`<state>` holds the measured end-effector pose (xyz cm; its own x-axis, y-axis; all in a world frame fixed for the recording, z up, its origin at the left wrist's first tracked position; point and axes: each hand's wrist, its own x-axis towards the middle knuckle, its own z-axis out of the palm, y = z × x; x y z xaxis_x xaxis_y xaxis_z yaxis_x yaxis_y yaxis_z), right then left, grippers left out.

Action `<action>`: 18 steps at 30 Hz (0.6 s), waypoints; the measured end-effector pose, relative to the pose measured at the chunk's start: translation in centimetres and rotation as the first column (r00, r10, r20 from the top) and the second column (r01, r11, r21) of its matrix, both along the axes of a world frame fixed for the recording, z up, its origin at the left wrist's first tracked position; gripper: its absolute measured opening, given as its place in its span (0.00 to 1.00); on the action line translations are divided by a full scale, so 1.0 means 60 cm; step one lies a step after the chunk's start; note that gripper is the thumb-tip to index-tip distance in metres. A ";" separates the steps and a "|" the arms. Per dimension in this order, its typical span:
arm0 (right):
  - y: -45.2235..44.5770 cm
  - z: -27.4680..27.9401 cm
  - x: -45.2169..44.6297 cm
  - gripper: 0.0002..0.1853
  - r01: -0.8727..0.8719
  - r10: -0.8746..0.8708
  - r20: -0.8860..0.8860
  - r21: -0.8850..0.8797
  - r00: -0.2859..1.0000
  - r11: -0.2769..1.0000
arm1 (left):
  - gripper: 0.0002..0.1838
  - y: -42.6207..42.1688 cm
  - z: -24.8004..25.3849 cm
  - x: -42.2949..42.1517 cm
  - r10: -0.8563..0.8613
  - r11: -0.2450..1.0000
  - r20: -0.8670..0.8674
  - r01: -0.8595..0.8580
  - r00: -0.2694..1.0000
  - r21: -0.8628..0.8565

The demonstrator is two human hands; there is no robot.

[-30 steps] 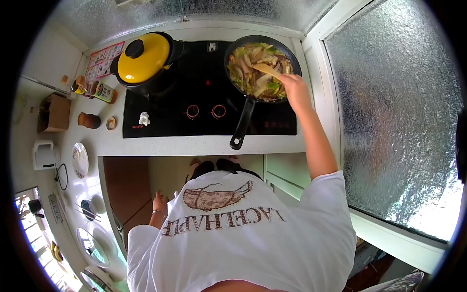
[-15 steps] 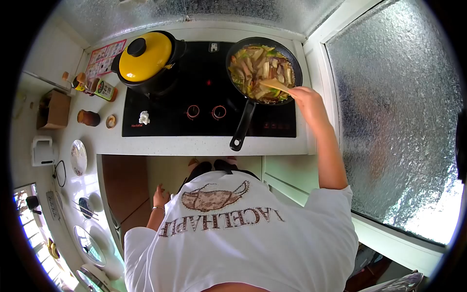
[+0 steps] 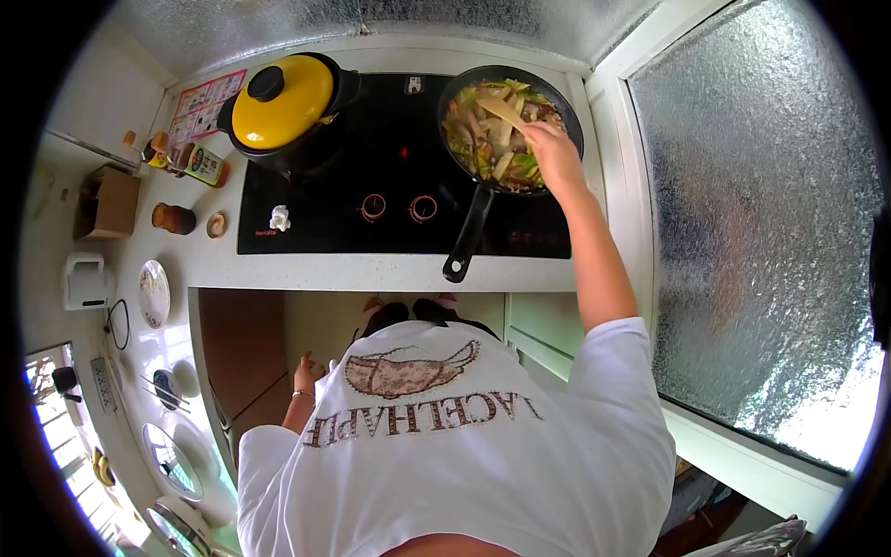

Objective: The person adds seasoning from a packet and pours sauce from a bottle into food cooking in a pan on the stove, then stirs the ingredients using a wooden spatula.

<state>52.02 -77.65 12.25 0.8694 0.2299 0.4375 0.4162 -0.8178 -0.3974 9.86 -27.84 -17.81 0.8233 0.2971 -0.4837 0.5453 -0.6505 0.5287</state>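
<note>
My right hand [image 3: 555,158] is closed round the handle of a wooden spatula [image 3: 502,111]. The spatula's blade lies among cooked vegetables and sliced pieces [image 3: 492,153] in a dark frying pan [image 3: 576,126]. No hand is on the pan's black handle [image 3: 471,232], which points toward me. My left hand [image 3: 307,373] hangs low beside my body, below the counter's front edge. Its fingers are partly stretched out, and nothing shows in them.
The pan sits on the right of a black cooktop [image 3: 325,218]. A black pot with a yellow lid [image 3: 295,104] stands at the left. Crumpled white paper [image 3: 279,218] lies near the knobs. Bottles [image 3: 206,165], a brown jar [image 3: 174,219] and a plate [image 3: 154,293] line the left counter.
My right hand has moved the spatula to the far side of the pan, and the food has shifted. The view has tilted slightly. My left hand stays low.
</note>
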 end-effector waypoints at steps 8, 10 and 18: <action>-0.033 0.130 -0.092 0.09 -0.109 0.112 -0.289 0.025 0.951 0.994 | 0.30 -0.010 0.017 0.022 -0.044 0.998 0.062 0.042 0.997 0.039; -0.035 0.136 -0.092 0.09 -0.088 0.092 -0.319 0.027 0.943 0.996 | 0.31 -0.012 0.021 0.022 0.007 1.000 0.007 -0.007 1.000 0.018; -0.037 0.056 -0.015 0.09 0.066 -0.067 -0.050 -0.027 0.996 0.997 | 0.31 0.004 -0.021 0.005 -0.025 0.999 0.018 0.024 1.000 0.024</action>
